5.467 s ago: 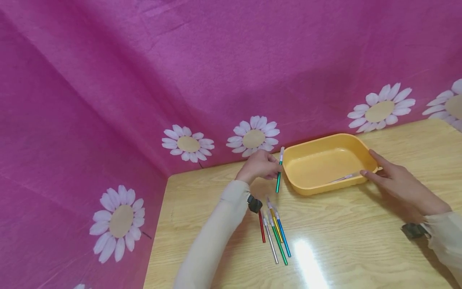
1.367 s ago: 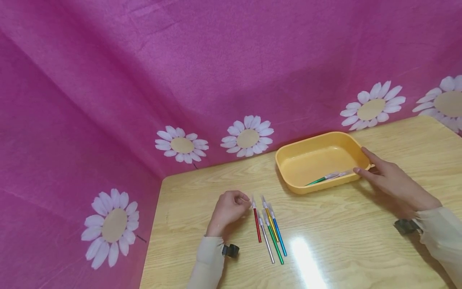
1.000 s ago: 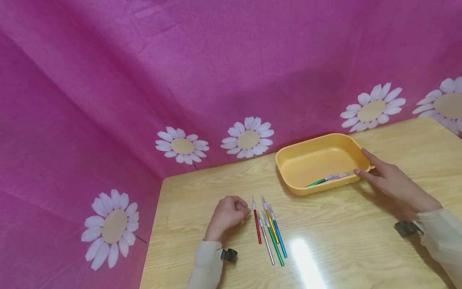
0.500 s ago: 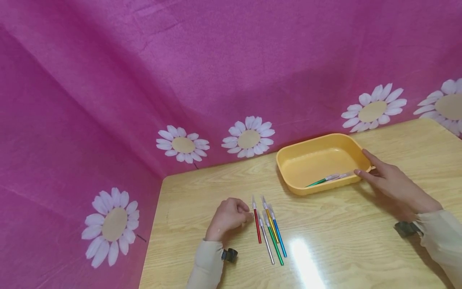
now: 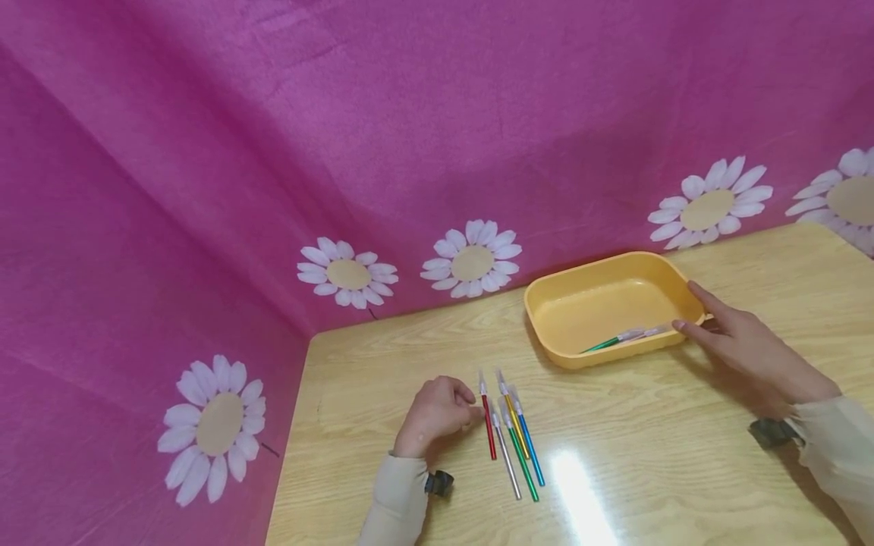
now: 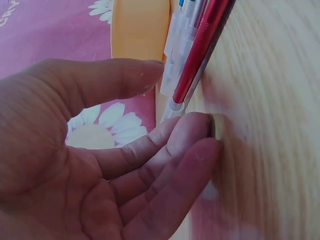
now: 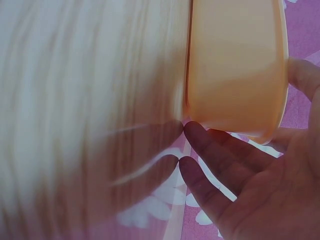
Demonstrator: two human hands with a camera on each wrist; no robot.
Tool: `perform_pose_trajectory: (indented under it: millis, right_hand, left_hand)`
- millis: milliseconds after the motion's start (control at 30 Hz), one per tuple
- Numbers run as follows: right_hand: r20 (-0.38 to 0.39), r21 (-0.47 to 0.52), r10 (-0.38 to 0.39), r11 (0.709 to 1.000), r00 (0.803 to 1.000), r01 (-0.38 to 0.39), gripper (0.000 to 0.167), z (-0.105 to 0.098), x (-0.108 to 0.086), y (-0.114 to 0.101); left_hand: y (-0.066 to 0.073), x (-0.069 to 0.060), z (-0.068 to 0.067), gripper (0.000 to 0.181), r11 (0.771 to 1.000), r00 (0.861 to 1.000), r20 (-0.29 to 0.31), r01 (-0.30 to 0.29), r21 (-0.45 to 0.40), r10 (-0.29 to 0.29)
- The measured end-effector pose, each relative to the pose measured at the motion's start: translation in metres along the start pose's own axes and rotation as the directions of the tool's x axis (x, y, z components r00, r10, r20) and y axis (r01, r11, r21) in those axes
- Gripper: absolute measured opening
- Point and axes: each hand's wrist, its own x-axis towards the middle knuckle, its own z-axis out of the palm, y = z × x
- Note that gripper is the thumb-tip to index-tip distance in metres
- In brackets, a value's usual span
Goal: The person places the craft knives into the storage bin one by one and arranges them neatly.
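Note:
My left hand hovers low at the left of the row, thumb and fingers parted beside the capped end of a red craft knife. In the left wrist view, the red craft knife passes in front of the gap between thumb and fingers; contact is unclear. Silver, green, yellow and blue craft knives with clear caps lie alongside. My right hand holds the right end of a yellow tray, thumb at its rim. Inside lie a green craft knife and another with a clear cap.
The wooden table meets a pink cloth with white daisies at the back and left. The tray stands close to the back cloth. A bright reflection lies right of the craft knives.
Earlier my left hand held the green craft knife by the tray; that knife now lies inside. The left hand has come back to the row and edged closer to the red one. The right hand stays.

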Motion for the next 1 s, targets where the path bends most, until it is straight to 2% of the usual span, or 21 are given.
perform_pose_trajectory:
  millis: [200,467,667,833,1000]
  right_hand:
    - [0.047,0.069,0.058,0.996,0.997,-0.061,0.094,0.001,-0.001,-0.001]
    - [0.017,-0.007,0.026,1.000,1.000,-0.026,0.093,0.001,0.002,0.002]
    - [0.021,0.019,0.024,1.000,0.999,-0.025,0.092,0.001,0.001,0.002]
    - [-0.014,-0.026,-0.018,0.999,1.000,0.017,0.089,0.001,0.001,0.002]
    - [0.019,0.019,0.011,1.000,1.000,-0.011,0.091,0.000,0.001,0.001]
  left_hand:
    - [0.001,-0.002,0.003,0.018,0.999,1.000,-0.016,0.026,0.024,-0.025]
    - [0.003,-0.002,0.007,0.021,0.996,0.998,-0.060,0.016,0.089,-0.011]
    - [0.003,0.000,0.010,0.021,0.987,0.995,-0.097,-0.010,0.159,0.025]
    - [0.005,0.001,0.013,0.023,0.984,0.994,-0.106,0.022,0.178,-0.003]
    - [0.007,0.000,0.013,0.024,0.983,0.994,-0.112,0.034,0.181,-0.013]
